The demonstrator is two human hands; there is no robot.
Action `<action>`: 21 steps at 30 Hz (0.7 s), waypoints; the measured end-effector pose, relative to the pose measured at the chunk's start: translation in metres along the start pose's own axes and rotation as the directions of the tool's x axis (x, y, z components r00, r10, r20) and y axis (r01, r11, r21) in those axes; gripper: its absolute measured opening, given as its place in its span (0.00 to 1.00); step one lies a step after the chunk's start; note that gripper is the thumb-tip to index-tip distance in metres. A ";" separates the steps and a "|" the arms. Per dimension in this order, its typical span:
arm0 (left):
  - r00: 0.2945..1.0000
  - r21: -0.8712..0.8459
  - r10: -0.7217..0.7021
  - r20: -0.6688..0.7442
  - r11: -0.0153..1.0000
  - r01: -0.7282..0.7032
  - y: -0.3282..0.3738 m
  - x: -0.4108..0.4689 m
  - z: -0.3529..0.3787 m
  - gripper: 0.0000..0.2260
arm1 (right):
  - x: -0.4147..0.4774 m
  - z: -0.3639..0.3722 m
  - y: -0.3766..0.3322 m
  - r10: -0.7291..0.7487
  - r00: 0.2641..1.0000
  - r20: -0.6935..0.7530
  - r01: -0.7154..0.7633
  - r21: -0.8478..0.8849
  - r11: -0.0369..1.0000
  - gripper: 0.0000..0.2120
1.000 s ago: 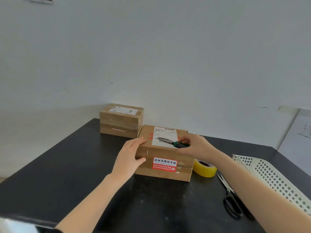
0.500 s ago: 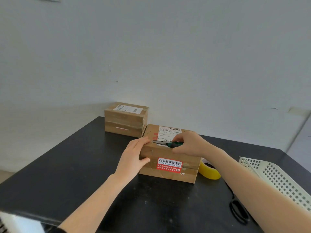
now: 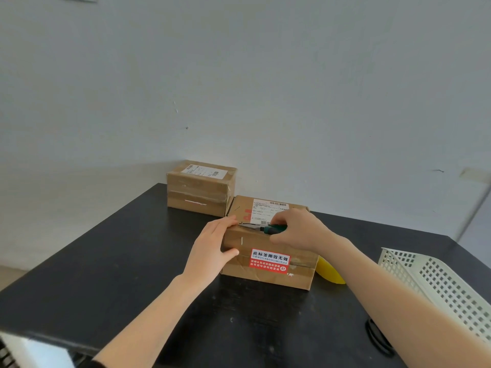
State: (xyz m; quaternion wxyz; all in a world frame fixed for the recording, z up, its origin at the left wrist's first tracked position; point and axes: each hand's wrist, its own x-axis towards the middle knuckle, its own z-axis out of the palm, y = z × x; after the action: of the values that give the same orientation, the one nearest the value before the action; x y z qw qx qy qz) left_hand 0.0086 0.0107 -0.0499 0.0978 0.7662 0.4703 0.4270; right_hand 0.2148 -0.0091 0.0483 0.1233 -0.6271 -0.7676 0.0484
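Head view: slitting a taped parcel

Cardboard box (image 3: 249, 243) sits centrally on the worktop (image 3: 106, 261). Left hand (image 3: 212, 251) braces its 9 o'clock end, fingers straight. Right hand (image 3: 300, 229) curls its fingers round a green-handled cutter (image 3: 273, 229), blade pointing to 9 o'clock along the top front edge. Best cut shallow and slow, stopping short of the bracing hand.

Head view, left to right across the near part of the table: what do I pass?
Left hand → near box → yellow tape roll → white basket. Right hand with the green-handled cutter overlaps the box, so it's left out.
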 end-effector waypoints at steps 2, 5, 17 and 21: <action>1.000 -0.002 -0.006 -0.004 1.000 0.006 0.001 0.000 0.000 0.30 | 0.001 0.000 0.001 0.012 1.000 -0.008 -0.012 -0.004 1.000 0.16; 1.000 -0.014 -0.017 -0.008 1.000 0.017 0.003 0.000 0.001 0.29 | 0.002 -0.002 0.002 0.027 1.000 -0.003 -0.026 0.024 0.999 0.16; 0.999 -0.042 -0.036 -0.026 0.998 0.035 0.006 0.001 0.005 0.29 | 0.002 -0.002 0.005 0.063 0.998 -0.023 -0.061 0.084 0.995 0.15; 0.999 -0.037 -0.035 -0.018 0.999 0.034 0.006 0.001 0.004 0.28 | 0.002 -0.003 0.003 0.069 0.997 -0.029 -0.066 0.093 0.993 0.15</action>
State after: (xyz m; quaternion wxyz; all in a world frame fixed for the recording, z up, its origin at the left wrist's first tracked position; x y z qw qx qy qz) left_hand 0.0155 0.0095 -0.0482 0.1148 0.7519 0.4765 0.4409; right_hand 0.2181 -0.0066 0.0503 0.1626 -0.6472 -0.7407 0.0778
